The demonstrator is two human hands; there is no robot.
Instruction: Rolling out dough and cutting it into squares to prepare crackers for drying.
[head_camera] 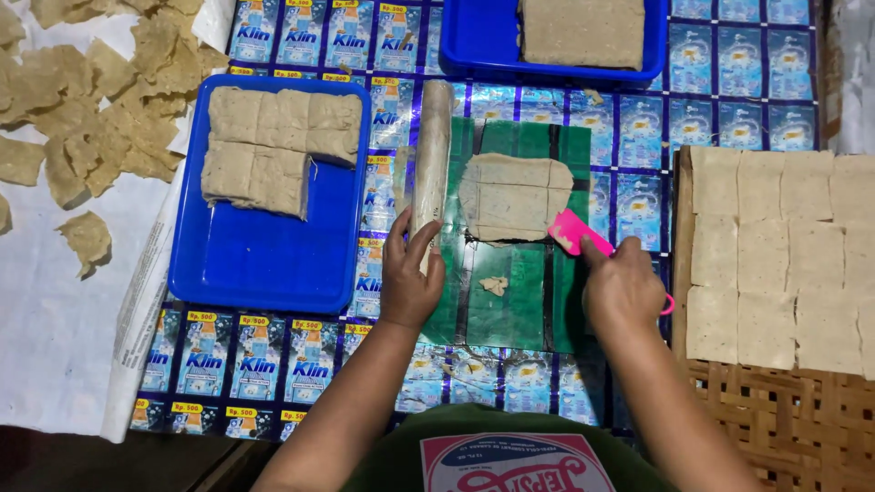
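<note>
A thin beige dough sheet (pixel 510 196), scored into squares, lies on a green plastic mat (pixel 510 292). My right hand (pixel 624 287) grips a pink scraper (pixel 574 230) whose blade touches the sheet's right lower edge. My left hand (pixel 408 278) rests its fingers on the near end of a dough-coated rolling pin (pixel 432 155) that lies upright along the mat's left side. A small dough scrap (pixel 494 285) sits on the mat between my hands.
A blue tray (pixel 264 255) at left holds dough blocks (pixel 273 146). Another blue tray (pixel 474 46) with dough stands at the back. Cut dough squares (pixel 775 246) cover a woven bamboo rack (pixel 775 419) at right. Dried pieces (pixel 91 100) lie on white cloth, far left.
</note>
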